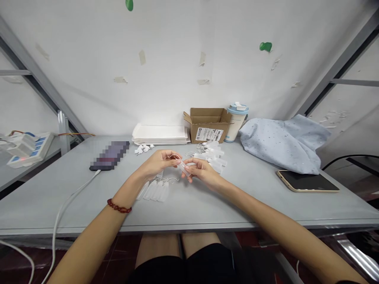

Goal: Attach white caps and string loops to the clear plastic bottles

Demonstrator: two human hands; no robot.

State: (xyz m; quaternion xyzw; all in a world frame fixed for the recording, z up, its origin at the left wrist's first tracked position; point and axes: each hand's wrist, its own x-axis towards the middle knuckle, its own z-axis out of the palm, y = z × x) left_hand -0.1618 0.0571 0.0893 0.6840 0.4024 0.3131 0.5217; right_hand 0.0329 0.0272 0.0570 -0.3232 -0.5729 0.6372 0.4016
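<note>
The person's left hand (158, 162) and right hand (201, 173) are close together above the grey table (59, 205), and the fingers of both are closed on one small transparent plastic bottle (184, 169) (its upper end is partly hidden by the left fingers, so I cannot see it well). Just below the hands lies a row of similar milky plastic bottles (155, 191), and behind the hands is a heap of more bottles (211, 154), with thin loops too small to make out. Further back are small white plastic pieces (144, 148) and an open brown cardboard box (207, 125). On the left lies a dark phone (109, 156), blurred out, with a white cable (78, 193).
</note>
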